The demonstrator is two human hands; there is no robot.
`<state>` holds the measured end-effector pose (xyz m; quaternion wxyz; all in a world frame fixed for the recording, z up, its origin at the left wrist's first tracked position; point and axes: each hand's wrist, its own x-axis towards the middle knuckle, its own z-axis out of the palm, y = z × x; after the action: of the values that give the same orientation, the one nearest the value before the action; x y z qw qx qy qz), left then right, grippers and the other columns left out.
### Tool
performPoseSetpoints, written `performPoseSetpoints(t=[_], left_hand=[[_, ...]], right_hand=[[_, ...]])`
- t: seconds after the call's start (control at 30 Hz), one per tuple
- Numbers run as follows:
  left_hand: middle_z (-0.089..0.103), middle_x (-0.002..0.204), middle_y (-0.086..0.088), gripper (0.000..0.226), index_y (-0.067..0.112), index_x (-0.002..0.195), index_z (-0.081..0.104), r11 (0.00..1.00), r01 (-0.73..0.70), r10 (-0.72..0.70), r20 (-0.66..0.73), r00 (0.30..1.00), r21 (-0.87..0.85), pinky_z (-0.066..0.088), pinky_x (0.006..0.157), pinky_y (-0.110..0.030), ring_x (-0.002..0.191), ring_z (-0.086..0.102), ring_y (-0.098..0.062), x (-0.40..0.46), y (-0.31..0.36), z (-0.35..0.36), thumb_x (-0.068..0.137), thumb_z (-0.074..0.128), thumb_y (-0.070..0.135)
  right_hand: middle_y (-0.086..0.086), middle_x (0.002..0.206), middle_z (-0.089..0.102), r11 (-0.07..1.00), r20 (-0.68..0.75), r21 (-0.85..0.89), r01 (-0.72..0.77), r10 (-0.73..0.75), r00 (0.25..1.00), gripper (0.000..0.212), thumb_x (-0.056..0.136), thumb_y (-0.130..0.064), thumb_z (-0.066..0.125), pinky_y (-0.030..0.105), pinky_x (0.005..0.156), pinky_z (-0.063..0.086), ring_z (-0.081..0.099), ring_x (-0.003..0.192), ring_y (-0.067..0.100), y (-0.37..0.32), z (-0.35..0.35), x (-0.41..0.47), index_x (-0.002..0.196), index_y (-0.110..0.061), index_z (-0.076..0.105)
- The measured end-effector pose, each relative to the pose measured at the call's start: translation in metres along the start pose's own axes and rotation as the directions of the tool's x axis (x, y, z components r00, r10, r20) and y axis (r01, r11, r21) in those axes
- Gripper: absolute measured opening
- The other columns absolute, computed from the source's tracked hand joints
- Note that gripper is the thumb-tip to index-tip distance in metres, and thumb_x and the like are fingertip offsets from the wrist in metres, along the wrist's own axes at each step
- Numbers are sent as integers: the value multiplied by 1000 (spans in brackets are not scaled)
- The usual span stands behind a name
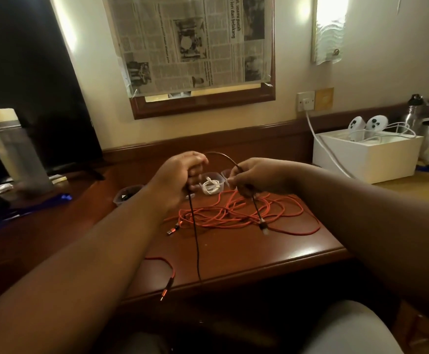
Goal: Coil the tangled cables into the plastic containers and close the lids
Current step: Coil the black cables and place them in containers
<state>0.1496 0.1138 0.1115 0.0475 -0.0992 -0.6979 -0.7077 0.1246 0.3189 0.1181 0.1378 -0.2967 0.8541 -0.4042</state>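
**Black cable held over a wooden desk**

A dark reddish wooden desk (pixel 246 251) is set against a cream wall, where a wood-framed panel covered with newspaper (pixel 190 42) is hung. A dark screen (pixel 29 85) and a grey bottle (pixel 17 152) are seen at the far left; a white box (pixel 376 159) with two white controllers (pixel 367 123) and a steel bottle (pixel 415 111) stand at the far right.

Three cables are counted. One black cable (pixel 195 238) is gripped by both hands: the left hand (pixel 180 175) is curled round it, the right hand (pixel 254 176) pinches it, and an arch is formed between them, its ends hanging toward the desk. One orange cable (pixel 246 213) lies tangled on the desk beneath. One white cable (pixel 210 186) is coiled inside an open clear container (pixel 214 177) just beyond the hands. A second container (pixel 128 195), with dark contents, sits to the left.
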Motion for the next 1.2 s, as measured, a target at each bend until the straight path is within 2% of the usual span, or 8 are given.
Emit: performPoseSetpoints(t=[0.23, 0.63, 0.73, 0.87, 0.97, 1.03, 1.1, 1.2], left_hand=[[41, 57, 4, 22, 16, 82, 59, 988, 64, -109, -350, 930, -138, 30, 46, -21, 46, 36, -9, 14, -14, -21, 99, 46, 20], [46, 45, 10, 24, 11, 83, 57, 990, -79, 98, -169, 981, 118, 28, 37, -17, 38, 40, -4, 5, -22, 9, 103, 49, 21], [37, 50, 7, 25, 15, 81, 59, 999, -39, 37, -216, 976, -5, 18, 39, -18, 41, 29, -6, 11, -38, 6, 103, 50, 26], [37, 58, 3, 30, 21, 80, 63, 992, 49, -50, -6, 999, -120, 19, 39, -19, 43, 27, -8, 2, -64, 26, 103, 45, 27], [38, 60, 1, 27, 14, 104, 66, 994, 95, -92, 56, 994, -53, 20, 45, -24, 47, 26, -10, -6, -62, 40, 104, 45, 29], [37, 59, 0, 23, 14, 104, 67, 995, 93, -94, 54, 994, 24, 19, 45, -24, 46, 26, -9, -9, -55, 40, 104, 45, 20], [39, 56, 1, 24, 17, 96, 68, 985, 47, -57, 56, 997, 169, 21, 44, -23, 44, 28, -8, -10, -48, 29, 101, 47, 8], [51, 53, 7, 20, 20, 92, 71, 916, -66, 35, 83, 996, 396, 27, 47, -24, 46, 38, -8, -12, -38, 7, 97, 57, 7]], right_hand=[[0, 59, 36, 956, 152, 277, -98, 57, 987, 35, 107, -36, 31, 27, 47, 32, 35, 49, 15, 6, 9, -5, 86, -14, 48], [-1, 55, 38, 879, 163, 420, -227, 173, 971, 45, 104, -39, 37, 26, 48, 34, 37, 46, 14, 7, 19, 8, 65, -17, 43], [-1, 55, 37, 716, 256, 680, -156, -33, 966, 41, 104, -37, 33, 27, 49, 40, 39, 48, 14, -5, 23, 1, 69, -17, 43], [6, 72, 57, 352, -102, 921, 168, -199, 975, 39, 105, -35, 35, 34, 74, 52, 62, 72, 21, -25, 19, 9, 81, -11, 56], [10, 95, 70, 594, -428, 667, 449, -188, 884, 31, 105, -25, 40, 32, 85, 56, 69, 97, 22, -15, 14, 28, 100, -6, 63], [2, 97, 69, 904, -527, 104, 415, -303, 794, 25, 104, -21, 44, 28, 82, 56, 67, 94, 14, -2, 12, 35, 101, -10, 66], [-10, 88, 61, 876, -389, -403, 266, -427, 816, 20, 103, -23, 47, 28, 75, 50, 59, 79, 6, 6, 12, 37, 99, -12, 64], [-13, 75, 47, 791, -166, -603, 104, -252, 954, 25, 105, -34, 41, 23, 59, 35, 44, 63, 4, 6, 18, 34, 86, -24, 54]])
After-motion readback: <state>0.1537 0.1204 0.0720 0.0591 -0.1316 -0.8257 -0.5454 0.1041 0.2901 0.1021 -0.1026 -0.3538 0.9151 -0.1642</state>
